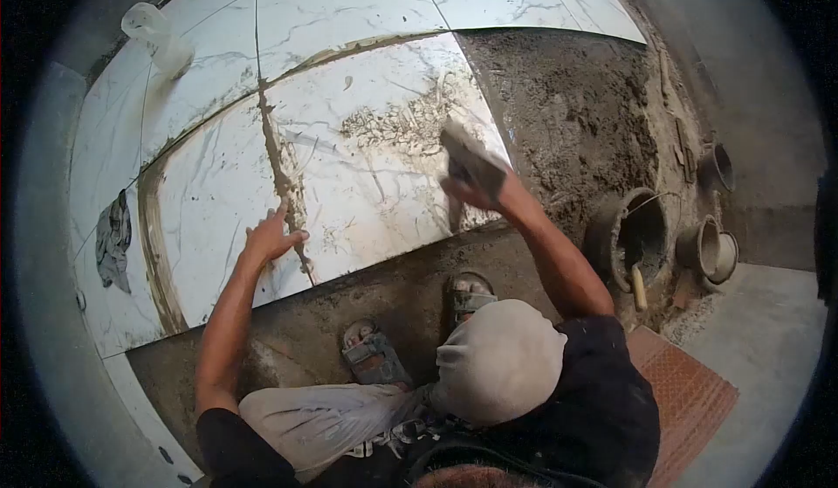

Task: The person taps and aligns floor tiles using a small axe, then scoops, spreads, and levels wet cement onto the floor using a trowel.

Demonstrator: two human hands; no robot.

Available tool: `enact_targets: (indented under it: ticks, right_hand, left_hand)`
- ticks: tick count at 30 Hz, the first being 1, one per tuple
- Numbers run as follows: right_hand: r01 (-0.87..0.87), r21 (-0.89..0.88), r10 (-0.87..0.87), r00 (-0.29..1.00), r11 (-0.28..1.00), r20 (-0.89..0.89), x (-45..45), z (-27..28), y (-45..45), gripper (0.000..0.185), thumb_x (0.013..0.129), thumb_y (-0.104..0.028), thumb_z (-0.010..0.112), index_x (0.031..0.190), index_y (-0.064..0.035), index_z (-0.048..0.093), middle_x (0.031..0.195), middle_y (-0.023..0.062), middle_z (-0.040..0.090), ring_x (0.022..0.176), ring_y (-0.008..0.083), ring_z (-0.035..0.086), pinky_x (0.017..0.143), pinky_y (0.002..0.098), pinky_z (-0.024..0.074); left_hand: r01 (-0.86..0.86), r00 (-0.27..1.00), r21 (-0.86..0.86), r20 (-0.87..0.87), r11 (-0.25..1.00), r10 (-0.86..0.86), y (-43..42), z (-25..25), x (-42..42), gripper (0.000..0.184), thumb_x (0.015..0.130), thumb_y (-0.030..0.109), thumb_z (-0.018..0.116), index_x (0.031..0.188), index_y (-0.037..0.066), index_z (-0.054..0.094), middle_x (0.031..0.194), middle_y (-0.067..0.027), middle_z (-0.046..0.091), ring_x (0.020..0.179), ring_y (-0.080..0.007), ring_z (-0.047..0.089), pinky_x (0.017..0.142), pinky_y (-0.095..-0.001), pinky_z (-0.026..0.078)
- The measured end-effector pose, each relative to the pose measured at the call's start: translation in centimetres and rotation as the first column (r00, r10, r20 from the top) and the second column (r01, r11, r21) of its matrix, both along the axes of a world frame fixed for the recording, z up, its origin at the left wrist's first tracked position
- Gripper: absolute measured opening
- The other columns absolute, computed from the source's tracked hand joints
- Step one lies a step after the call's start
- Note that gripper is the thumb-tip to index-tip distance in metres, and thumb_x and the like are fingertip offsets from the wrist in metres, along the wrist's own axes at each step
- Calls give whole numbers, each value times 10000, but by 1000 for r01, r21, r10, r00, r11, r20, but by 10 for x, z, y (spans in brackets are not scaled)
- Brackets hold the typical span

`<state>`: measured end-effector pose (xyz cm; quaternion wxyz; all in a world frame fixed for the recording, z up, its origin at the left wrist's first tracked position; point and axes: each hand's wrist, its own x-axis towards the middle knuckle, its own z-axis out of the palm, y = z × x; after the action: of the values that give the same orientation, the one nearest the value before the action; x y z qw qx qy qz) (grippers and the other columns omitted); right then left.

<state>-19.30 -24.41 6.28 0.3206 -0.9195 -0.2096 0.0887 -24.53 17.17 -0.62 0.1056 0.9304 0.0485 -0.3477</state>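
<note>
White marble-look tiles (pixel 349 78) lie on the floor, with grey grout smeared along their joints. My left hand (pixel 269 239) rests on the tile beside a muddy joint (pixel 278 161), its fingers apart and holding nothing. Over the right part of the front tile, my right hand (pixel 471 189) grips a flat, mud-coated tool (pixel 473 158), whose exact kind I cannot make out. Crumbly residue (pixel 401 126) is spread on the tile to the left of that tool.
Wet mortar (pixel 567 113) covers the floor at the right. Buckets (pixel 602 239) stand beyond it, one with a yellowish handle (pixel 639 287). A dark rag (pixel 113 239) and a clear plastic container (pixel 157 34) are at the left. A reddish patterned tile (pixel 676 401) lies at lower right.
</note>
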Motion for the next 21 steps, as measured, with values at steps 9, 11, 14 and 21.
enact_targets:
  ticks: [9, 11, 14, 21]
  right_hand:
    - [235, -645, -324, 946, 727, -20, -231, -98, -193, 322, 775, -341, 598, 821, -27, 548, 670, 183, 591, 629, 399, 583, 528, 477, 465]
    - [232, -745, -502, 850, 626, -157, -253, -92, -198, 346, 766, -363, 615, 821, -28, 551, 710, 188, 611, 696, 401, 603, 582, 468, 486]
    - [304, -740, -612, 770, 601, -181, -282, -115, -210, 385, 772, -401, 616, 819, -24, 557, 756, 204, 622, 762, 410, 607, 651, 473, 492]
    - [359, -571, -541, 821, 738, -183, -165, -54, -127, 472, 808, -346, 614, 1107, 6, 517, 1026, 248, 578, 939, 409, 561, 784, 458, 463]
  left_hand:
    - [226, 895, -136, 420, 965, -150, -50, -19, 64, 818, 746, 386, 661, 1399, 109, 253, 1410, -266, 243, 1264, -392, 332, 1003, -461, 329]
    - [269, 892, -129, 408, 954, -196, -76, -13, 77, 813, 744, 391, 661, 1399, 123, 260, 1410, -284, 220, 1265, -422, 314, 1011, -459, 321]
    - [288, 888, -122, 406, 950, -218, -102, -20, 97, 816, 732, 396, 675, 1407, 203, 258, 1444, -241, 178, 1274, -486, 248, 1033, -495, 276]
    - [167, 951, 34, 257, 985, -170, -122, -13, 134, 974, 621, 424, 767, 1415, 280, 221, 1474, -211, 90, 1287, -527, 165, 1024, -582, 225]
